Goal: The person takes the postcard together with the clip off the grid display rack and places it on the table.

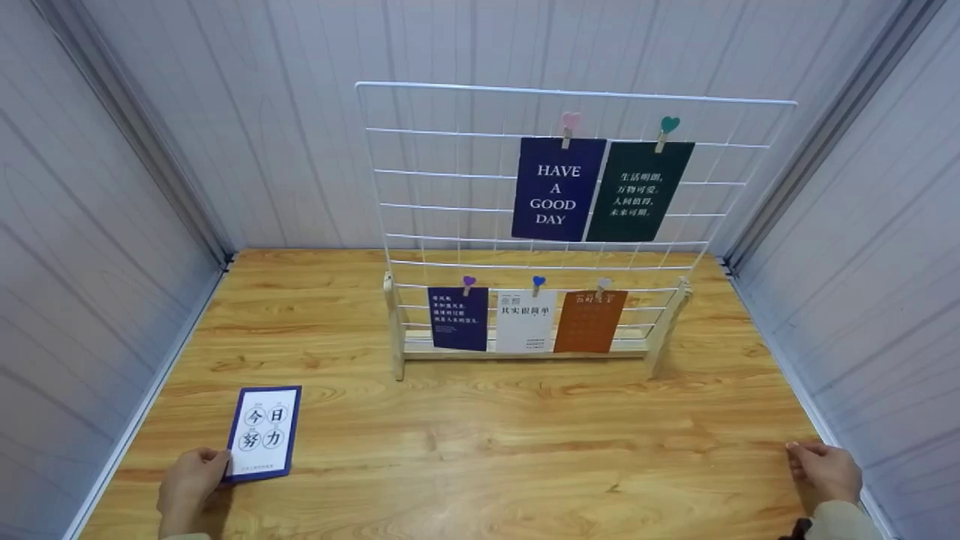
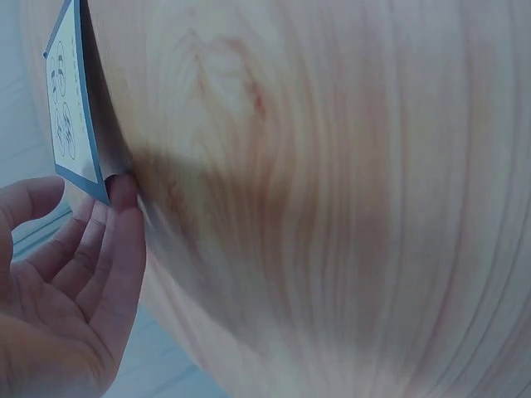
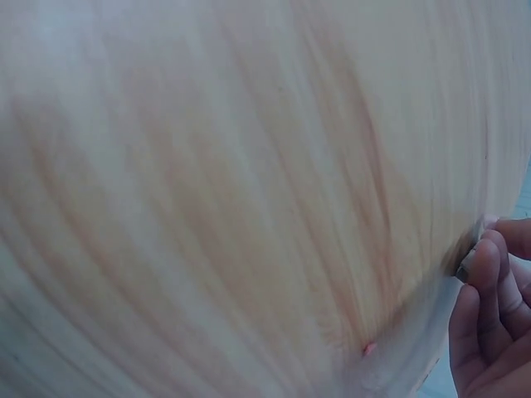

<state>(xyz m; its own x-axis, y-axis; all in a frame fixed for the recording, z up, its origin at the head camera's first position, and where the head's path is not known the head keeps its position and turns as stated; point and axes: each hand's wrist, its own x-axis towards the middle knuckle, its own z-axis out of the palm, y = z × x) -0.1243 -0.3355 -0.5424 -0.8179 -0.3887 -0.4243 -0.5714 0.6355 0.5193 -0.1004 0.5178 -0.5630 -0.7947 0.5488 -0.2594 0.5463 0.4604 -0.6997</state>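
Note:
My left hand (image 1: 191,480) pinches the lower left corner of a white card with a dark blue border (image 1: 264,433). Black Chinese characters in circles fill its face. Seen from the left wrist, that card (image 2: 70,108) is tilted, with the fingers (image 2: 123,224) behind its lower corner. Far to the right, close over the table, my right hand (image 1: 825,469) has its fingertips together. In the right wrist view it pinches a small peg (image 3: 467,264), mostly hidden by the fingers.
A white wire grid (image 1: 442,187) stands in a wooden base (image 1: 525,356) on the wood-grain table (image 1: 480,465). Heart-topped pegs hold a "HAVE A GOOD DAY" card (image 1: 556,189), a dark green card (image 1: 641,191), and purple (image 1: 459,319), white (image 1: 525,322) and orange cards (image 1: 589,322) below. Pale walls enclose the table.

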